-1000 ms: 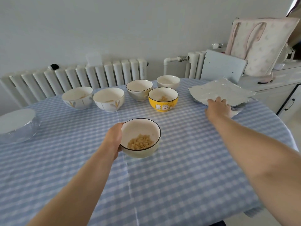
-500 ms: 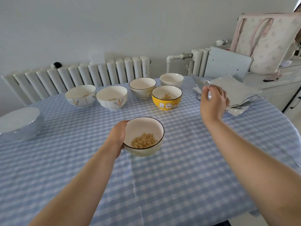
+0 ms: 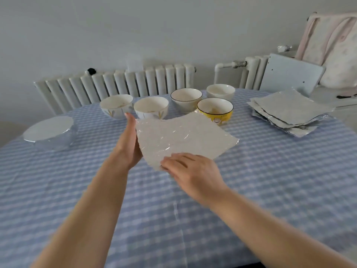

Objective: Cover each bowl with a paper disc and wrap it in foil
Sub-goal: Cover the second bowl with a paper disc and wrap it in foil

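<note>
Now foil sheet [image 3: 185, 138] flat over hidden bowl, ready for wrapping. Left hand [image 3: 128, 146] grip loose, steadying edge. Right hand [image 3: 190, 171] grip: fingers straight, pressing near corner down.

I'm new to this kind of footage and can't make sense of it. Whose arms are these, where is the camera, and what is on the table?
There is no machine here. A person wears a camera on the head, looking down at their own arms. The left hand lies flat against the edge of a foil sheet, and the right hand rests on its near corner. On the checked tablecloth stand five open bowls, one of them a yellow bowl, a stack of foil sheets on the right, and a wrapped bowl on the left.
</note>
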Demonstrator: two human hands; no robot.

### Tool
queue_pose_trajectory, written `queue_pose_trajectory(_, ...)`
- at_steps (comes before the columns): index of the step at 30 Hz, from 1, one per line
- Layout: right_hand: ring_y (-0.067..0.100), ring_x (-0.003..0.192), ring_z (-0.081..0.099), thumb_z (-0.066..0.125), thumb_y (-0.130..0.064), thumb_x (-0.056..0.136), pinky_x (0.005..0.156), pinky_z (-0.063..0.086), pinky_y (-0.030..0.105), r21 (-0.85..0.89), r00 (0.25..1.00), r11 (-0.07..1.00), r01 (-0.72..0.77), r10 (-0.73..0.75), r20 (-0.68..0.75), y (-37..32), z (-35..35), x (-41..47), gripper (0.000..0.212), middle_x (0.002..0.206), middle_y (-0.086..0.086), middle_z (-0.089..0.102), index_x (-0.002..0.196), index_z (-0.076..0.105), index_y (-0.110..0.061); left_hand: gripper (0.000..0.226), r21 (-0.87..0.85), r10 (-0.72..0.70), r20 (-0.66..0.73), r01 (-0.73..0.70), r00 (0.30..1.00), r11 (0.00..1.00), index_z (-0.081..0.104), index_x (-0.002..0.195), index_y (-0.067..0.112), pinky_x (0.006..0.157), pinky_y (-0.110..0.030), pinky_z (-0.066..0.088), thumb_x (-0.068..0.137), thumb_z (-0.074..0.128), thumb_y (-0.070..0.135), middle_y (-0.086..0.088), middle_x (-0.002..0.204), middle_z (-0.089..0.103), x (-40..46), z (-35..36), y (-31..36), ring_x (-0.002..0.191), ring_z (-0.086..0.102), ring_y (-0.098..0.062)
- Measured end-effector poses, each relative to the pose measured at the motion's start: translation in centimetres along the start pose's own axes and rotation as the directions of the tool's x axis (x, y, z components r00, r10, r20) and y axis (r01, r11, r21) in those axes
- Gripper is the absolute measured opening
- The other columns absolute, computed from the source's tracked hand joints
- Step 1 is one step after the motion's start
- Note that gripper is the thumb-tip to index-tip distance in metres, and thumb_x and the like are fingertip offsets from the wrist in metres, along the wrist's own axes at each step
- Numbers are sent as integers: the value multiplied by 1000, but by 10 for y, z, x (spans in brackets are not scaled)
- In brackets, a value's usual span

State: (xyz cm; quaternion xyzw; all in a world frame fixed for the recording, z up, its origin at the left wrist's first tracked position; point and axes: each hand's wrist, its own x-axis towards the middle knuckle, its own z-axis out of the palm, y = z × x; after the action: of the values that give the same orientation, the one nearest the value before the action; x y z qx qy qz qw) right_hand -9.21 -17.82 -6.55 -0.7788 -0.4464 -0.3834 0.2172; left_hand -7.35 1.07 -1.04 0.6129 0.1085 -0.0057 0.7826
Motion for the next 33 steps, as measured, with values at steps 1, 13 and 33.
queue_pose_trajectory(1, 17, 82, 70, 65, -23, 92, 55, 55, 33, 24, 1000, 1000, 6, -7, 27, -4, 0, -1, 11, 88, -4, 73, 95, 74, -16, 70, 41, -5, -26, 6, 1000, 999, 64, 124, 19, 98, -43, 49, 96, 24, 69, -7, 120, 71, 1, -5, 0, 111, 67, -23)
queue_pose_trajectory(13, 17, 150, 15, 35, -57, 100, 121, 13, 41, -235, 637, 917, -323, 394, 663, 55, -33, 57, 55, 162, -8, 23, 149, 36, -33, 27, 558, 65, -194, 56, 979, 828, 59, 109, 1, 66, -34, 47, 83, 64, 5, -13, 87, 64, 15, -6, -7, 73, 59, -23)
queue_pose_trajectory(33, 12, 152, -9, 21, -51, 103, 123, -1, 40, -240, 466, 880, -410, 429, 774, 71, -24, 33, 65, 165, -6, -9, 158, 5, -20, 71, 917, 81, 363, -341, 928, -205, 6, 159, 18, 122, -33, -1, 101, 12, 58, 2, 166, -3, -6, 39, -32, 152, -6, -12)
